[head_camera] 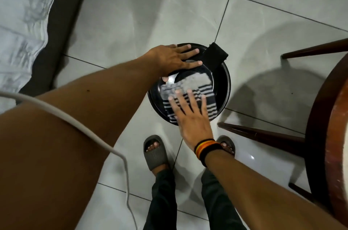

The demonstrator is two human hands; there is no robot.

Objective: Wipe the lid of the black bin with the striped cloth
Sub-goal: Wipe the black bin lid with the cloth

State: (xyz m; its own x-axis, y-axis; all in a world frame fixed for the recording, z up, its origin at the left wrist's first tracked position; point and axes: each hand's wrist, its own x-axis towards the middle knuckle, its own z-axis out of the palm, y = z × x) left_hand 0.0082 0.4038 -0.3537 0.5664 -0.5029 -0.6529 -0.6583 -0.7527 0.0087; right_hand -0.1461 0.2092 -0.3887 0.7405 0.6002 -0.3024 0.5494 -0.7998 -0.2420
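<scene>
A round black bin point(225, 86) stands on the tiled floor, seen from above, with a glossy black lid point(218, 80) and a black hinge block point(215, 55) at its far side. The striped cloth point(194, 83), dark with white stripes and a grey patch, lies flat on the lid. My right hand point(190, 114) presses flat on the cloth's near part, fingers spread and slightly blurred. My left hand point(175, 59) rests flat on the lid's far left edge, fingers spread, thumb on the rim.
A dark wooden chair point(320, 135) with splayed legs stands close on the right. A mattress with white sheet point(20, 22) lies at the left. A white cable point(94, 135) hangs across my left arm. My feet in grey slippers point(155, 152) stand just before the bin.
</scene>
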